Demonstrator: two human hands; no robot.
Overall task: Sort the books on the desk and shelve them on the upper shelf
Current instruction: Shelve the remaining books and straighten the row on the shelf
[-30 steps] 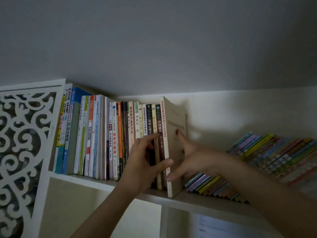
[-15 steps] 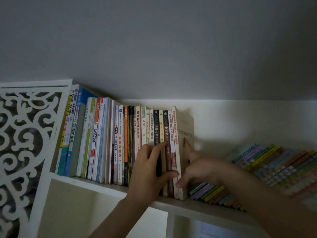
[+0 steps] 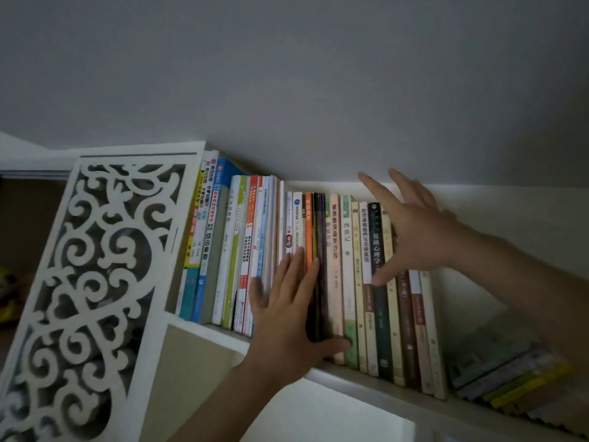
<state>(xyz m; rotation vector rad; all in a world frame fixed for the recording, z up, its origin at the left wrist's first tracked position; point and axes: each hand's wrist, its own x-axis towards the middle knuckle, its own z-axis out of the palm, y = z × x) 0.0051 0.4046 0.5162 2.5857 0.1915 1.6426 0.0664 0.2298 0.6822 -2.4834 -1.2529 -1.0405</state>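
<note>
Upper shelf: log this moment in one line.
left hand flat on spines | right hand spread over row of upright books | upper shelf | leaning stack right, untouched

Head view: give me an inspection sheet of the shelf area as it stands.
Surface: white upper shelf, front edge visible; its ends are out of frame.
Job's things: upright books stand spine-out in a row along the shelf.
Clutter: a leaning stack of thin colourful books lies slanted right of the row, blurred.
Grippers: left hand lies flat, fingers straight, on the spines mid-row; right hand is spread open against the row's right end, thumb on a dark spine.
Cables: nothing seen.
Surroundings: carved white panel left of the shelf; grey wall above; dim light.
</note>
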